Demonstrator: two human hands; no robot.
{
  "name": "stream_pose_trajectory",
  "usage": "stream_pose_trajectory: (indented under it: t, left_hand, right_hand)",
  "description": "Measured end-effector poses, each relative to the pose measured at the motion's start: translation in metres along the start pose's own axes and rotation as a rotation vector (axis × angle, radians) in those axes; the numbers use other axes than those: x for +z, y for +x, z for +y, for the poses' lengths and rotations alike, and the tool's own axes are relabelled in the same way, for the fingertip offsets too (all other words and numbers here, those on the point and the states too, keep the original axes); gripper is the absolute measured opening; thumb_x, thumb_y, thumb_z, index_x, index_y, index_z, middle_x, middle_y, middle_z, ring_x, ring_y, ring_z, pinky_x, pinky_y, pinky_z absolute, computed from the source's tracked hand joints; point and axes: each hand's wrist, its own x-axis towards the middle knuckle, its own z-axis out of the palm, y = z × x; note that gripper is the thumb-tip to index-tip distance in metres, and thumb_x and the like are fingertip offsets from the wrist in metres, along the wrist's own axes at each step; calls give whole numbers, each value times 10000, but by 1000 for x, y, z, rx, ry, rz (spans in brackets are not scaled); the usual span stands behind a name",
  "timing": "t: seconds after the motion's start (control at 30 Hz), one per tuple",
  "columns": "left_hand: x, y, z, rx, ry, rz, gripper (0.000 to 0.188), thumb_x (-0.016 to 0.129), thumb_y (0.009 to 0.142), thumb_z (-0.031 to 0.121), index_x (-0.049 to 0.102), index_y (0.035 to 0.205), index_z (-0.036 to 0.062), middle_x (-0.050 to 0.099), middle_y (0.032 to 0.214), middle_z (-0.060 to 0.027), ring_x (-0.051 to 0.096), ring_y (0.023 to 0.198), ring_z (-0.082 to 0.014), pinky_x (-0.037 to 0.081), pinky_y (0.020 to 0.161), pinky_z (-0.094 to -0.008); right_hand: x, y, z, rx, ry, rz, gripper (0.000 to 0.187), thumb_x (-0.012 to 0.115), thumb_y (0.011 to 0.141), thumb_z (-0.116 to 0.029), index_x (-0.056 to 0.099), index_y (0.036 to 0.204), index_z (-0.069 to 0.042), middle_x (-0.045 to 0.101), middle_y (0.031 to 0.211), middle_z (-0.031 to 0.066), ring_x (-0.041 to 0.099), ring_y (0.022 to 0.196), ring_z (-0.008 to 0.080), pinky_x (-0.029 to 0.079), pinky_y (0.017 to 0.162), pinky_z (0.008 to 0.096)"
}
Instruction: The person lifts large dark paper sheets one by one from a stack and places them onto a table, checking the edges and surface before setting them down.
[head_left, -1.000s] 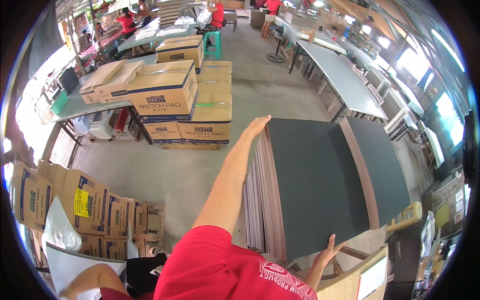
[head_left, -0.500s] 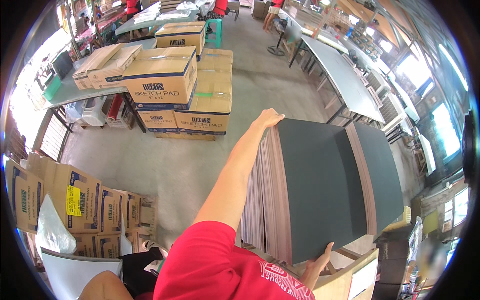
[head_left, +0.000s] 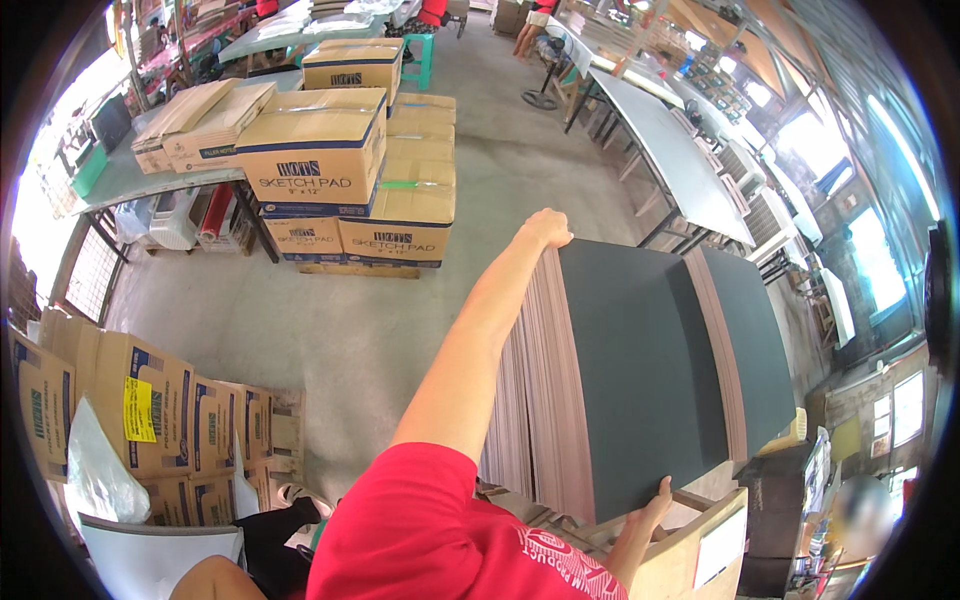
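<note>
A thick stack of large boards (head_left: 640,370) leans in front of me, with a smooth black top face and pale brown layered edges. My left hand (head_left: 546,229) is closed over its far left corner, fingers mostly hidden behind the edge. At the near edge my right hand (head_left: 645,515) grips the same stack, thumb up against the black face. To the right, another bundle of black-faced boards (head_left: 745,350) lies partly covered by the stack. More pale sheet edges (head_left: 510,420) show beneath on the left.
Brown cartons (head_left: 390,235) sit piled on a pallet ahead to the left. More cartons (head_left: 160,400) stand at the lower left beside a white panel. A long grey table (head_left: 670,150) runs along the right. A wooden frame (head_left: 690,560) is near my right arm. People sit and stand far back.
The view has shifted slightly, so the room sits a little further left. Both hands keep their hold on the boards, which have barely moved relative to me.
</note>
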Motion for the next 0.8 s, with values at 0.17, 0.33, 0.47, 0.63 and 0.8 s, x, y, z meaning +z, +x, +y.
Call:
stream_pose_trajectory:
  t: [0.17,0.33,0.47,0.63,0.8]
  left_hand:
    - [5,-12,-7,137,79,18,418,619,859,384,704,999,1,679,1066,-199,635,1031,-382,516,891,-458]
    - [7,-27,-34,237,90,109,517,577,862,460,693,801,-40,672,858,-233,650,874,-414,515,806,-473]
    - [-1,-70,-38,407,44,-107,607,520,898,518,639,612,-4,607,593,-194,649,659,-368,510,674,-467]
    - [-23,-151,-21,-71,-385,-772,638,516,894,633,598,1041,18,610,999,-87,585,927,-197,476,783,-391]
    - [23,-140,35,-287,-689,-830,847,396,916,697,437,1406,8,473,1429,-134,460,1299,-262,396,1051,-410]
  right_hand:
    - [-21,8,3,-13,-28,-37,454,564,971,-297,514,1247,60,594,1179,148,597,1039,283,502,897,416]
    - [-25,3,1,-9,-4,-121,435,585,965,-259,508,1258,55,608,1161,129,605,1018,256,509,875,380]
    - [-56,-11,-12,-9,38,-141,400,586,965,-186,491,1291,25,603,1173,128,612,998,235,522,849,366]
    - [-106,-42,-48,114,-81,-144,460,620,948,-208,479,1309,40,607,1189,142,608,1053,223,517,877,359]
    - [-97,52,-86,385,-7,-128,683,635,876,-544,596,1171,71,644,1123,187,641,1025,311,542,832,495]
